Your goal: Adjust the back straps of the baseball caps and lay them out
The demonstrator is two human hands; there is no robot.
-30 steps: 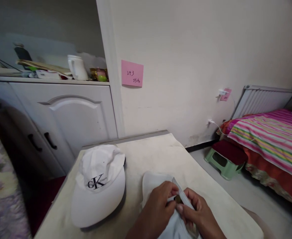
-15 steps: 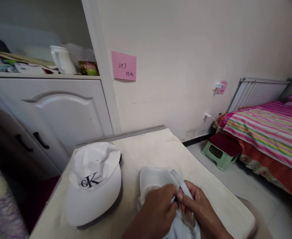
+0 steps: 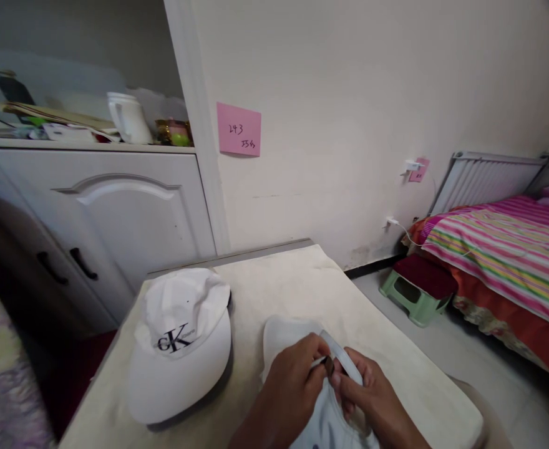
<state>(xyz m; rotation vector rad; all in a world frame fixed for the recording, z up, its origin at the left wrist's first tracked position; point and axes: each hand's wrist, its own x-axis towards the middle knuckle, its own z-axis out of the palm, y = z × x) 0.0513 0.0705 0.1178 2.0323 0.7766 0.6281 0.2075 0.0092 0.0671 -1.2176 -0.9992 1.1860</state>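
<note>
Head view: your left hand (image 3: 289, 386) and right hand (image 3: 368, 390) are pinching the pale cap (image 3: 287, 330) at its strap (image 3: 344, 357); it's lying on the table (image 3: 274, 280). Versus 0.5 s ago, the dark clasp (image 3: 329, 365) is showing more clearly. Your fingers are hiding its fastening; the frame's bottom is cutting off the cap.

Hands (image 3: 291, 380) (image 3: 372, 390) partly hide a dark clasp (image 3: 329, 365); bottom edge crops the pale cap (image 3: 284, 333)
</note>
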